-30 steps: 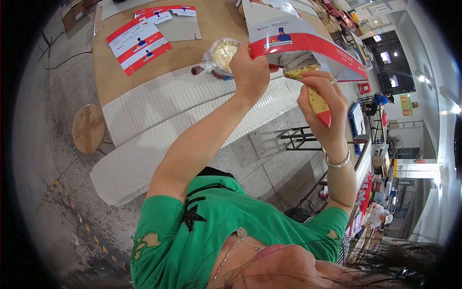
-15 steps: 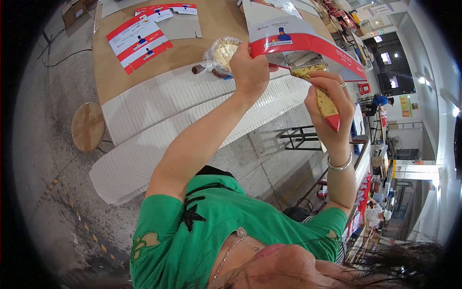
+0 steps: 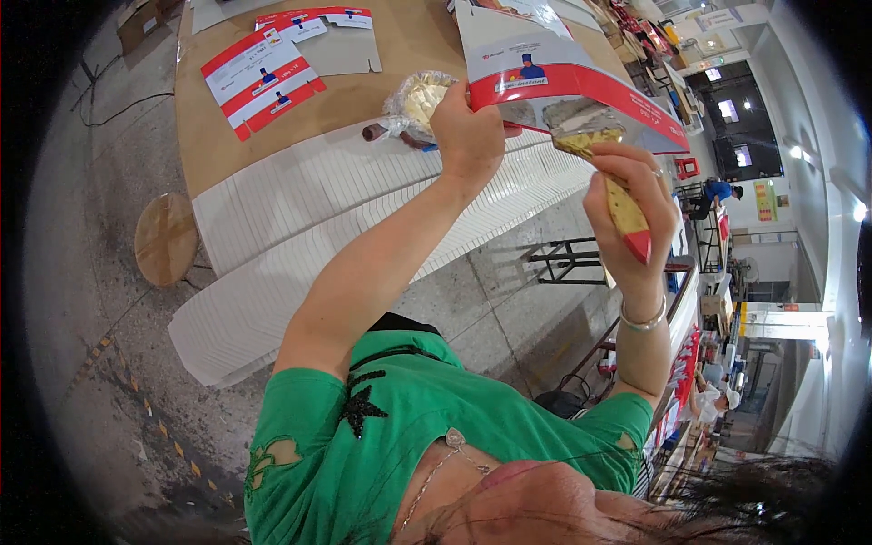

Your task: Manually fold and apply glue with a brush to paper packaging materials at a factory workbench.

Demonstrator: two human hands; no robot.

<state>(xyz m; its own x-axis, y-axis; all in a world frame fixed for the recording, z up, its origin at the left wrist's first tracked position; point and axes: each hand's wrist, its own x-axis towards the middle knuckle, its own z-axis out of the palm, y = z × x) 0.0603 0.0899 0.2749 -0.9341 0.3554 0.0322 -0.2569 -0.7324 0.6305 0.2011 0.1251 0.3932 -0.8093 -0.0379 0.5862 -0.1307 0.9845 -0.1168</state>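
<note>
My left hand (image 3: pixel 468 127) pinches the lower edge of a flat red, white and grey carton sheet (image 3: pixel 568 77) and holds it up in front of me. A brush (image 3: pixel 622 204) with a yellowish handle and a red end is gripped in my right hand (image 3: pixel 627 191). Its bristles (image 3: pixel 586 138) touch the underside of the sheet near its grey flap. Just beyond my left hand, a lumpy thing in a clear plastic bag (image 3: pixel 416 100) lies on the brown table (image 3: pixel 400 36).
Long stacks of white flat sheets (image 3: pixel 345 191) lie below the table edge. More red and white flat cartons (image 3: pixel 263 77) rest on the table at the left. A round wooden stool (image 3: pixel 165 238) stands on the concrete floor. A metal frame (image 3: pixel 581 263) is under my right arm.
My right hand has shifted slightly down and right, tilting the brush handle while its bristles stay on the sheet. My left hand and the sheet have hardly moved.
</note>
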